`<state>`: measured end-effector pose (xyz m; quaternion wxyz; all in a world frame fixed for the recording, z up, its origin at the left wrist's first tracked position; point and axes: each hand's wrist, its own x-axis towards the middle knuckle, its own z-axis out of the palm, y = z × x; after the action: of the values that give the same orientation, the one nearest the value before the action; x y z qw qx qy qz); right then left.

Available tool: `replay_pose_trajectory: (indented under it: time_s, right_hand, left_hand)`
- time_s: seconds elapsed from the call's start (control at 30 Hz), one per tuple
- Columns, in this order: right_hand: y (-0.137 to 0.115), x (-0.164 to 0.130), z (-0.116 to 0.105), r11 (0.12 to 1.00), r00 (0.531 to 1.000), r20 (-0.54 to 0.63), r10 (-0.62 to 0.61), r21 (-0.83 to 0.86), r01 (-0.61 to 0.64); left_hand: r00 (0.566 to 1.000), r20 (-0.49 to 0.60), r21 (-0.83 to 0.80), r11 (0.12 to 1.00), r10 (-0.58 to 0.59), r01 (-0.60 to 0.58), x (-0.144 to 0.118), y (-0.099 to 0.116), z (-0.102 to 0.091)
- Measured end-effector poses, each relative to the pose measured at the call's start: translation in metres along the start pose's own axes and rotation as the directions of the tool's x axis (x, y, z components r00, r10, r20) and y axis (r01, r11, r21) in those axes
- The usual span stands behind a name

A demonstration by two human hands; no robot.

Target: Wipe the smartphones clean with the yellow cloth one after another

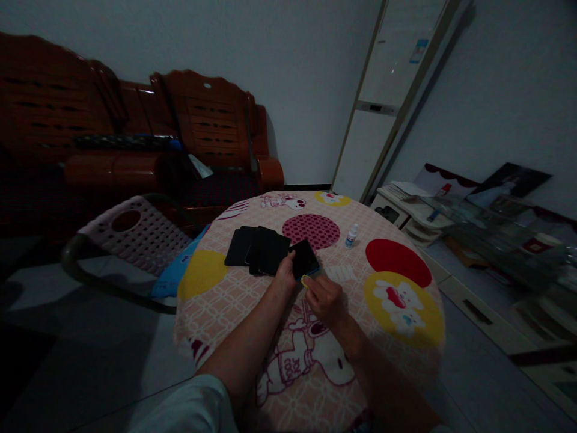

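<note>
In the left hand, at frame centre, clasped thumb on top, fingers hidden beneath: a flat, glossy black rectangle. Pinched in nearly closed fingers of the right hand, just below: a small yellow-rimmed piece, mostly covered. Just left: overlapping flat black slabs, too dark to count. Cut off at bottom: right forearm. Open room on the round, cloth-covered counter between small white plastic bottle and right rim.
</note>
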<state>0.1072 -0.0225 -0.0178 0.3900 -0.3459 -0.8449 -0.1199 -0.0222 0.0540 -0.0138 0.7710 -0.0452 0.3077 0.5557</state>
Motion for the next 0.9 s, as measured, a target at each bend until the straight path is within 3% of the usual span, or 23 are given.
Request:
replay_pose_trajectory:
  time_s: [0.43, 0.6, 0.9]
  right_hand:
    - [-0.0032, 0.0009, -0.0001, 1.000, 0.999, 0.036, -0.027, 0.001, 0.027]
    - [-0.0010, 0.0020, -0.0030, 1.000, 1.000, -0.006, -0.008, -0.006, 0.008]
    - [0.0053, -0.0007, -0.0011, 0.999, 0.995, -0.084, 0.046, -0.011, -0.047]
  left_hand:
    - [0.999, 0.018, -0.010, 0.999, -0.035, 0.036, 0.0014, 0.0006, 0.0004]
    - [0.999, 0.043, -0.013, 1.000, 0.000, 0.001, 0.0017, 0.0004, 0.0002]
    - [1.000, -0.006, 0.036, 0.999, 0.019, -0.019, 0.0020, 0.0015, 0.0004]
